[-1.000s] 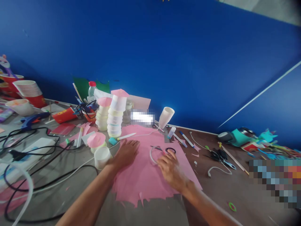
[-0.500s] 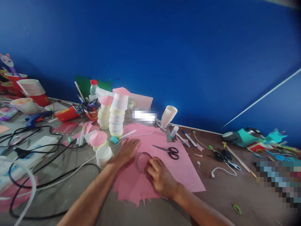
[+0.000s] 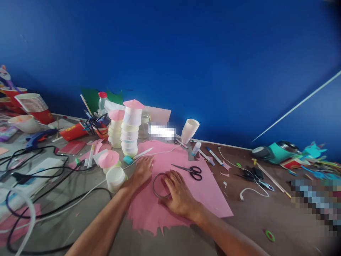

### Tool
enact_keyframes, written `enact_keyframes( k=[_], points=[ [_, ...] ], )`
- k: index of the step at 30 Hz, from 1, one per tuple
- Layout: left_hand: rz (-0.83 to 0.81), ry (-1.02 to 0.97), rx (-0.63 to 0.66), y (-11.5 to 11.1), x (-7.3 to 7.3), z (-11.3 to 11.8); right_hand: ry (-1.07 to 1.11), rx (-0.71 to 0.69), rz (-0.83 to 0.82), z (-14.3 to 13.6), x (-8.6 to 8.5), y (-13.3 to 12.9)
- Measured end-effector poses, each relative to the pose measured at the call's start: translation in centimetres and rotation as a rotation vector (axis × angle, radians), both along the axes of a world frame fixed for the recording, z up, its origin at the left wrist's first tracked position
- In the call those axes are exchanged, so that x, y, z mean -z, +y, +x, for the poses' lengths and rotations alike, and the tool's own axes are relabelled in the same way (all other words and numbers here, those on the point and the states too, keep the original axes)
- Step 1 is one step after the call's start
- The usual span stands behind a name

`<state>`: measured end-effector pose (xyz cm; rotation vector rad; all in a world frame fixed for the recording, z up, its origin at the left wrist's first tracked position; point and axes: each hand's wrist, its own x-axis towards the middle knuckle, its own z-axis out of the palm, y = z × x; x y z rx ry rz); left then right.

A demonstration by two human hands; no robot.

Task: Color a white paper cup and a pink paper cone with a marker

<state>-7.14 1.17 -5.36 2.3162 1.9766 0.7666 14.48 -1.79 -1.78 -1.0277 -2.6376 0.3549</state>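
Observation:
Pink paper [image 3: 149, 209] with ragged near edges lies on the grey-brown table. A thin dark ring [image 3: 153, 186] rests flat on it. My right hand [image 3: 178, 193] lies over the ring's right side, fingers spread and pressed down on the ring and paper. Flat on the paper's left part is my left hand [image 3: 144, 169], fingers stretched out and holding nothing. Black-handled scissors [image 3: 195, 173] lie on the paper beyond my right hand, blades pointing left. Left of my left hand stands a white cup [image 3: 115, 179].
Stacked cups with pink cone tops [image 3: 130, 133] stand behind my left hand. Black cables [image 3: 66, 201] cross the left side. A leaning white cup [image 3: 190, 129], a glue bottle [image 3: 196, 148] and pens [image 3: 214, 156] are at the back. A green ring [image 3: 269, 235] lies at right.
My right hand has opened from a curled grip at the ring to spread fingers laid over its right side. My left hand stays on the paper. The view has shifted slightly.

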Motion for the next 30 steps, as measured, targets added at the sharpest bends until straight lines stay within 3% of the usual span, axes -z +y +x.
enact_keyframes(
  k=[12,14,17,19,24,30],
  points=[
    [-0.068,0.035,0.041,0.0,-0.7,0.3,-0.03,-0.107,-0.118,1.9,-0.5,-2.7],
    [-0.066,0.033,0.043,-0.2,-0.8,0.3,-0.042,-0.209,-0.126,2.8,-0.9,-3.8],
    [-0.06,0.025,0.055,-0.5,-1.1,0.4,-0.01,-0.501,-0.121,4.2,-2.1,-4.9],
    [-0.055,0.02,0.059,-0.6,-1.3,0.5,0.011,-0.575,-0.119,4.6,-3.1,-4.6],
    [-0.04,0.016,0.066,-0.6,-1.1,0.4,0.036,-0.279,-0.069,3.7,-3.5,-1.3],
    [-0.072,0.03,0.05,-0.3,-1.0,0.3,0.019,-0.223,-0.156,2.4,-1.1,-0.6]
  ],
)
